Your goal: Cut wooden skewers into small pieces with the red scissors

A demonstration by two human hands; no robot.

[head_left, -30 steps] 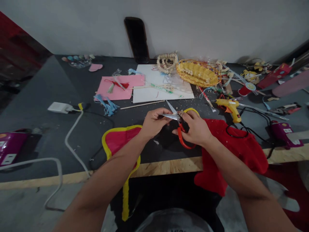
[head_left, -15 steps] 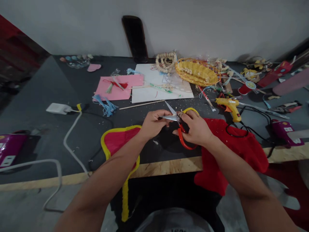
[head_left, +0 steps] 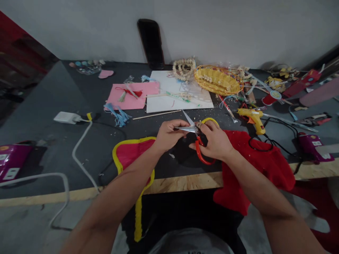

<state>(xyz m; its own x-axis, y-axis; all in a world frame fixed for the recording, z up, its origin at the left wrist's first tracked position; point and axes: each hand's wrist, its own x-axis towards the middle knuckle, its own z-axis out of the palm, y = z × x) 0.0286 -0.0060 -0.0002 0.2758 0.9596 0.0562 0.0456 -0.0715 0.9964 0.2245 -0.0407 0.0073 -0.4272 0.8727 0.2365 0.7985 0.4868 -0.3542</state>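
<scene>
My right hand (head_left: pixel 215 141) grips a pair of scissors (head_left: pixel 200 150) with red and yellow handles. Their blades are spread and point left, reaching my left hand (head_left: pixel 169 134). The fingers of my left hand are pinched together beside the blades, and whatever lies between them is too small to make out. Under my left forearm lies a pink cloth piece with a yellow border (head_left: pixel 129 151). A red cloth (head_left: pixel 254 162) is under my right wrist and hangs over the table edge.
Behind the hands are a white board (head_left: pixel 156 103), pink paper (head_left: pixel 113 95), blue tassels (head_left: pixel 120 116) and a yellow basket (head_left: pixel 219 81). A yellow glue gun (head_left: pixel 251 115) and its cable lie right. A phone (head_left: pixel 152 44) leans on the wall; a white charger (head_left: pixel 66 117) lies left.
The view has shifted slightly, so the table items appear a little further right. My hands and the scissors hold nearly the same position, blades still spread.
</scene>
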